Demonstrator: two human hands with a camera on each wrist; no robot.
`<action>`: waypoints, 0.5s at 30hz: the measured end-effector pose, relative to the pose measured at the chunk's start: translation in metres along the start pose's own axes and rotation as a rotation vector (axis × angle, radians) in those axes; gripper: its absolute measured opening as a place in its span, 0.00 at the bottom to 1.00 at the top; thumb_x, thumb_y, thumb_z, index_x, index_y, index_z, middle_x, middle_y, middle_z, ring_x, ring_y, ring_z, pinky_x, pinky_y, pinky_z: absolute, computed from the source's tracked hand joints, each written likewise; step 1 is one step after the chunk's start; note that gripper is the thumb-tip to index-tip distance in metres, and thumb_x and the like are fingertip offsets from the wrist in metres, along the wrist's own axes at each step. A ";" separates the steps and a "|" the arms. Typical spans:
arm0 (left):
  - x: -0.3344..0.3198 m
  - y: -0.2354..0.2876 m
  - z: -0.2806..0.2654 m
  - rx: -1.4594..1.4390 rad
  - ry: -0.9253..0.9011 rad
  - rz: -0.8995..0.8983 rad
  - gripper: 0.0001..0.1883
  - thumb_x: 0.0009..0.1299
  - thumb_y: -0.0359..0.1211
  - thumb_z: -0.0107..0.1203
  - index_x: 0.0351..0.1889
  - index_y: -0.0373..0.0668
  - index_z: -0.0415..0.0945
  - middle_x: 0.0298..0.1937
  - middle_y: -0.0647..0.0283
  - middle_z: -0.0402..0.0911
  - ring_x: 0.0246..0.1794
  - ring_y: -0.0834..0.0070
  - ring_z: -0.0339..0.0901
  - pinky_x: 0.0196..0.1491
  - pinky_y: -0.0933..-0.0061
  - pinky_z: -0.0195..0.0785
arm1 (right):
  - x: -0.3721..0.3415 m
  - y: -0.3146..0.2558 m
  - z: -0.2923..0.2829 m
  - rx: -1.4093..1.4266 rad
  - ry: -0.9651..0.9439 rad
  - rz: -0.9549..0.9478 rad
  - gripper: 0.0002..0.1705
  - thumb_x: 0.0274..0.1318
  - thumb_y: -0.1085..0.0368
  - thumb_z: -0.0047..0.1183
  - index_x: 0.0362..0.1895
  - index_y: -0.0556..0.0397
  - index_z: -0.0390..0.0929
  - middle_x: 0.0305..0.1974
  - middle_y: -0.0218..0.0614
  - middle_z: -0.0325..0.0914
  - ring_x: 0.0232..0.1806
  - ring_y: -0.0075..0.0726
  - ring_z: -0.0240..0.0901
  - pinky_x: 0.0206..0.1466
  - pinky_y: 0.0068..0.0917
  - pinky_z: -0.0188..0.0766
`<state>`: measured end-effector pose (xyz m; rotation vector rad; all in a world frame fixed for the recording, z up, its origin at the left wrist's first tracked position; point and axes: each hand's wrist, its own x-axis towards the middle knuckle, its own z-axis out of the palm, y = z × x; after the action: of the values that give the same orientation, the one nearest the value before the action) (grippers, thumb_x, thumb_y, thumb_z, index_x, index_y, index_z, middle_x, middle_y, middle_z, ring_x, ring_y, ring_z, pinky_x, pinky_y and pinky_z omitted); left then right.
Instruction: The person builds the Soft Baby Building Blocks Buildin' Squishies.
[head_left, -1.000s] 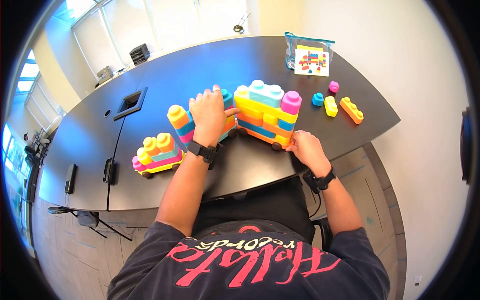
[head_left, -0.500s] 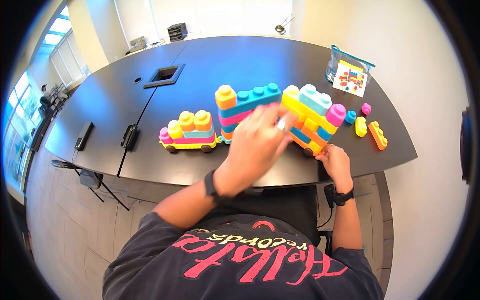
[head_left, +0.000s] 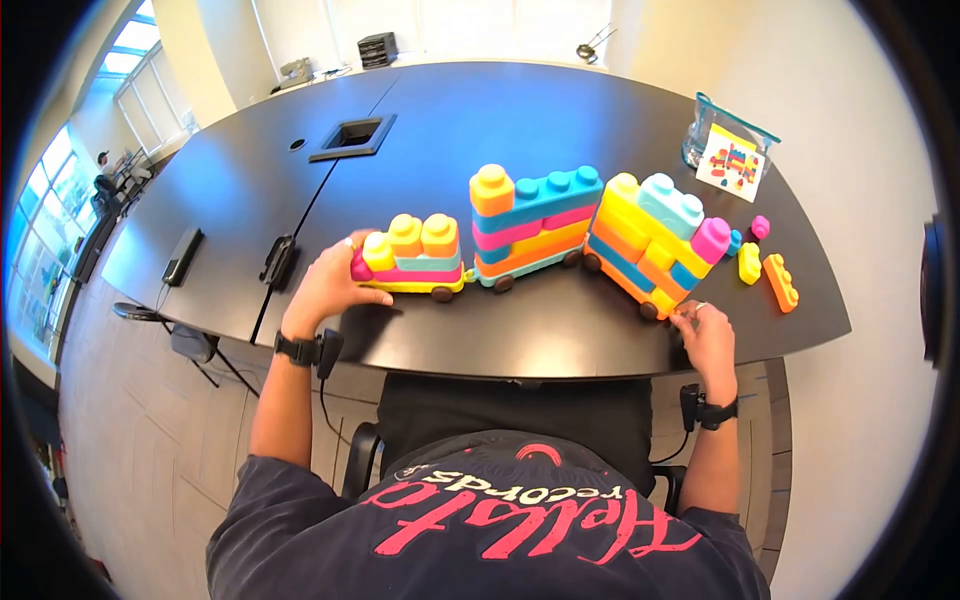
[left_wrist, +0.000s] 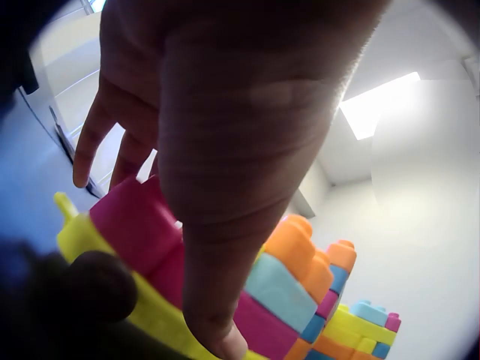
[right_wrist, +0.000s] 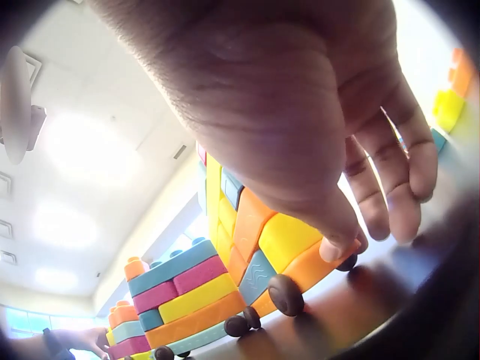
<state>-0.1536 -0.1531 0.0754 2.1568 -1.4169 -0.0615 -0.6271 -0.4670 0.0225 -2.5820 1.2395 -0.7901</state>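
A toy train of building blocks stands on the dark table in three linked cars. My left hand [head_left: 330, 285] holds the front end of the small yellow-based car [head_left: 428, 264], thumb [left_wrist: 217, 330] along its near side and fingers round the far side. The middle car [head_left: 535, 240] has a teal base and layered pink, orange and blue blocks. At the far right end, my right hand [head_left: 708, 335] pinches the rear corner of the tall orange-based car [head_left: 640, 240], its thumb [right_wrist: 341, 244] against the orange base. This car angles toward the person.
Loose blocks lie right of the train: pink [head_left: 760, 227], blue [head_left: 735, 243], yellow [head_left: 749, 263] and orange [head_left: 781, 284]. Behind them stands a clear zip bag [head_left: 697, 140] with a picture card [head_left: 731, 165]. A socket well [head_left: 355, 137] is set in the table at the back left.
My left hand has left the middle of the train, swung past its near side and gone left to the front car. My right hand stays at the rear car's corner.
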 end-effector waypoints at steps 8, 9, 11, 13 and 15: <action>-0.015 0.015 0.018 0.137 0.139 -0.050 0.38 0.54 0.42 0.82 0.61 0.45 0.77 0.52 0.59 0.82 0.56 0.54 0.81 0.55 0.54 0.78 | -0.002 -0.007 0.000 -0.057 -0.019 0.039 0.12 0.63 0.58 0.68 0.39 0.54 0.86 0.35 0.45 0.84 0.40 0.59 0.83 0.41 0.48 0.77; -0.015 0.016 0.017 0.166 0.141 -0.083 0.38 0.54 0.43 0.82 0.61 0.44 0.77 0.51 0.59 0.82 0.56 0.54 0.82 0.55 0.54 0.78 | -0.002 -0.010 0.000 -0.049 -0.020 0.059 0.12 0.63 0.58 0.68 0.39 0.54 0.85 0.35 0.45 0.84 0.40 0.60 0.83 0.41 0.48 0.77; -0.015 0.012 0.022 0.200 0.179 -0.084 0.38 0.54 0.44 0.82 0.60 0.43 0.77 0.51 0.59 0.82 0.55 0.54 0.82 0.54 0.54 0.78 | -0.001 -0.013 -0.001 -0.041 -0.019 0.081 0.13 0.64 0.58 0.67 0.39 0.54 0.85 0.35 0.45 0.84 0.40 0.60 0.83 0.41 0.48 0.77; -0.014 0.013 0.026 0.229 0.207 -0.080 0.38 0.54 0.45 0.82 0.59 0.42 0.77 0.50 0.59 0.82 0.55 0.54 0.82 0.54 0.54 0.79 | -0.005 -0.013 -0.003 -0.055 -0.005 0.044 0.13 0.64 0.57 0.67 0.39 0.54 0.85 0.35 0.46 0.85 0.40 0.60 0.83 0.40 0.49 0.77; -0.012 0.019 0.024 0.245 0.166 -0.146 0.38 0.54 0.46 0.82 0.59 0.41 0.77 0.51 0.58 0.82 0.55 0.55 0.82 0.54 0.54 0.79 | -0.007 -0.009 0.000 -0.051 -0.017 0.065 0.13 0.64 0.57 0.67 0.39 0.54 0.85 0.36 0.45 0.85 0.40 0.60 0.83 0.40 0.49 0.77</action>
<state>-0.1825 -0.1584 0.0611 2.4000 -1.2242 0.2434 -0.6245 -0.4559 0.0236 -2.5674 1.3479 -0.7318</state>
